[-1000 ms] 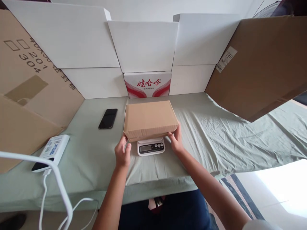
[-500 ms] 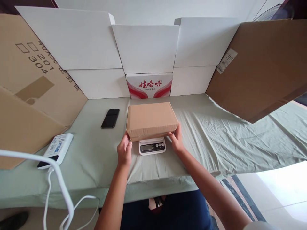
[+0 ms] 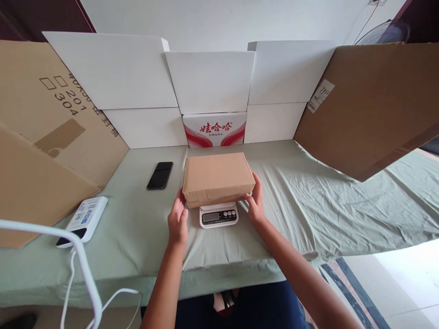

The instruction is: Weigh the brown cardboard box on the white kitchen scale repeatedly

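A closed brown cardboard box (image 3: 218, 176) sits on a small white kitchen scale (image 3: 218, 216), whose platform it mostly hides. The scale's display and round buttons show in front of the box; no reading can be made out. At the box's left front corner is my left hand (image 3: 178, 219), its thumb and fingers apart along the side. My right hand (image 3: 255, 201) is at the right front corner, fingers stretched up beside the box and thumb near its lower front edge. Both hands are open and very close to the box; whether they touch it I cannot tell.
A black phone (image 3: 160, 175) lies to the left, and a white device (image 3: 85, 219) with a cable further left. White panels (image 3: 211, 82) and a red-and-white carton (image 3: 215, 130) stand behind. Large cardboard boxes flank the green cloth (image 3: 291, 205), the right one (image 3: 370, 109) jutting forward.
The view has tilted up slightly, so everything sits lower in it. My right fingers have loosened and stretched upward beside the box. The box remains on the scale.
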Demonstrator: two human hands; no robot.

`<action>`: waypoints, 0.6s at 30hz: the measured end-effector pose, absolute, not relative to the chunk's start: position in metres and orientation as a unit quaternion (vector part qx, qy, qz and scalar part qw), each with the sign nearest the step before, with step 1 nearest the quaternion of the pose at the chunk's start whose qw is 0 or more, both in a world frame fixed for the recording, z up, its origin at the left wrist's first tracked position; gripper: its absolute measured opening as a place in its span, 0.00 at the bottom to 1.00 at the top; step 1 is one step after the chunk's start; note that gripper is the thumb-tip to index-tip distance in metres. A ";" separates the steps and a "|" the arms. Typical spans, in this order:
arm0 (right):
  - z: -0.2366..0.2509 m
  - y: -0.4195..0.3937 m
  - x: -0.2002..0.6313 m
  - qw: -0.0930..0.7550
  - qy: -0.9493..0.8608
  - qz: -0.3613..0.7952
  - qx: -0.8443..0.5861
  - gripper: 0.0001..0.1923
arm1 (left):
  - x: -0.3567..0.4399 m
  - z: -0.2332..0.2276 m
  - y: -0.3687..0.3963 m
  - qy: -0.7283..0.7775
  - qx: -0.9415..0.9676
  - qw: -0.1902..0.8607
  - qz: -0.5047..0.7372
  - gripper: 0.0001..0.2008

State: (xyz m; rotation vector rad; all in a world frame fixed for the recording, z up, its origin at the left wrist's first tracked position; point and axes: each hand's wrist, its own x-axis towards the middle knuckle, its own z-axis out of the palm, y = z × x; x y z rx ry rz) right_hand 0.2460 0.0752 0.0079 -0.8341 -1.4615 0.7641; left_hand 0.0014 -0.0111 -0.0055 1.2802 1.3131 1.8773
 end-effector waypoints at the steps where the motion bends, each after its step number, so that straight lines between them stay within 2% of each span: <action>1: 0.008 0.075 0.246 0.602 -0.630 0.332 -0.361 0.36 | 0.001 -0.006 -0.011 0.482 0.469 0.256 0.694 0.34; 10: 0.015 0.078 0.250 0.609 -0.598 0.381 -0.354 0.34 | -0.003 -0.003 -0.011 0.455 0.396 0.240 0.760 0.27; 18: 0.019 0.069 0.247 0.605 -0.626 0.350 -0.345 0.29 | -0.004 -0.017 -0.012 0.499 0.389 0.287 0.719 0.28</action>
